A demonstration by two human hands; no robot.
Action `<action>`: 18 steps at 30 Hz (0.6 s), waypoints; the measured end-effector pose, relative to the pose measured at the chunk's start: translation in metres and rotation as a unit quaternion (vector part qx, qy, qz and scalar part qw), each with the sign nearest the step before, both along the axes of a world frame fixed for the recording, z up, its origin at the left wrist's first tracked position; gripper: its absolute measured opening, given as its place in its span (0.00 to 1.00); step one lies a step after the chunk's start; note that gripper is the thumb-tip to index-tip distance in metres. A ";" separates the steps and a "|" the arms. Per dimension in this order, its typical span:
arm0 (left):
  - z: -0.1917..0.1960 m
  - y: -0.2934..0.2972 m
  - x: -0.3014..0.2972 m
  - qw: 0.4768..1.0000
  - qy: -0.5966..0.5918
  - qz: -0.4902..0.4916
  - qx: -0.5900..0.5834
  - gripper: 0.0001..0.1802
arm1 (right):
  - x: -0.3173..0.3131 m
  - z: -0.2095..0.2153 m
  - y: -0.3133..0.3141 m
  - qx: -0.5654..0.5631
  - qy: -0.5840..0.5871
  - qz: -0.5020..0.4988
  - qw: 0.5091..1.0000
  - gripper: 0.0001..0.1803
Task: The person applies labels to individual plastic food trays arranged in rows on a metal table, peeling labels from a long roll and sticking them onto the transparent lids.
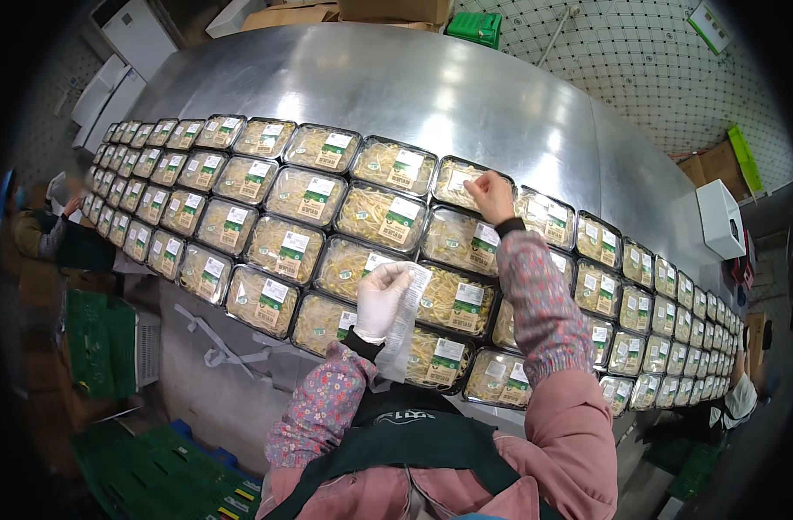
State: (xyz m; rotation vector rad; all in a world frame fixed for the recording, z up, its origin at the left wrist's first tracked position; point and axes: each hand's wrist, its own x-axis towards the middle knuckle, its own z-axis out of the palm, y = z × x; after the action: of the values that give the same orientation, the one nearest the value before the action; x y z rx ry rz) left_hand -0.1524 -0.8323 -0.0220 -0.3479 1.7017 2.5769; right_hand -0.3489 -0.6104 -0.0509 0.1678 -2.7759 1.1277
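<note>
My left hand (380, 303), in a white glove, is closed on a hanging strip of white label paper (403, 336) above the near trays. My bare right hand (492, 196) reaches to the far row. Its fingers are bent together at a small white label (456, 179) on the lid of a black tray; how firmly they grip it is hard to see. Beneath and around both hands stand sealed trays of pale bean sprouts (384, 217) with green, white and brown labels. Several trays on the right carry an extra white label (494, 368) on the lid.
Rows of trays stretch left and right across a steel table (344, 82). Green crates (102, 338) stand at the lower left, near a dangling white strip (227, 351). A white bin (721, 217) is at the right. A person's hand (71, 206) shows at the far left.
</note>
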 end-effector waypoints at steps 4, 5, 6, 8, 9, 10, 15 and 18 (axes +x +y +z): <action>-0.003 0.007 0.000 0.998 0.009 0.058 -0.012 0.05 | 0.131 0.050 -0.053 -0.346 -0.333 0.225 0.848 0.13; -0.002 0.008 0.002 0.999 -0.016 0.039 -0.020 0.05 | 0.146 0.049 -0.053 -0.367 -0.364 0.198 0.833 0.11; -0.001 0.008 0.004 0.999 -0.038 0.022 -0.028 0.05 | 0.153 0.048 -0.053 -0.396 -0.323 0.171 0.843 0.10; -0.010 0.015 0.005 0.995 -0.070 -0.041 0.063 0.07 | 0.149 0.037 -0.050 -0.407 -0.258 0.150 0.863 0.09; -0.011 0.013 0.007 0.989 -0.105 -0.090 0.060 0.10 | 0.139 0.030 -0.045 -0.394 -0.248 0.144 0.873 0.08; -0.010 0.012 0.009 0.991 -0.088 -0.090 0.039 0.10 | 0.127 0.023 -0.042 -0.378 -0.223 0.076 0.895 0.07; -0.016 0.001 0.019 0.993 -0.049 -0.103 -0.010 0.13 | 0.059 -0.005 -0.015 -0.036 -0.132 0.086 0.987 0.15; -0.017 -0.005 0.022 0.992 -0.026 -0.120 -0.014 0.12 | 0.051 -0.011 -0.022 0.150 -0.104 0.085 0.979 0.21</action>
State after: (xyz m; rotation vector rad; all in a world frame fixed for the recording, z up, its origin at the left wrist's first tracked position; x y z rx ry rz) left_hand -0.1304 -0.8377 -0.0391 -0.1950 1.6518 2.3556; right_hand -0.2977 -0.6324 -0.0614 0.3445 -3.1615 0.7890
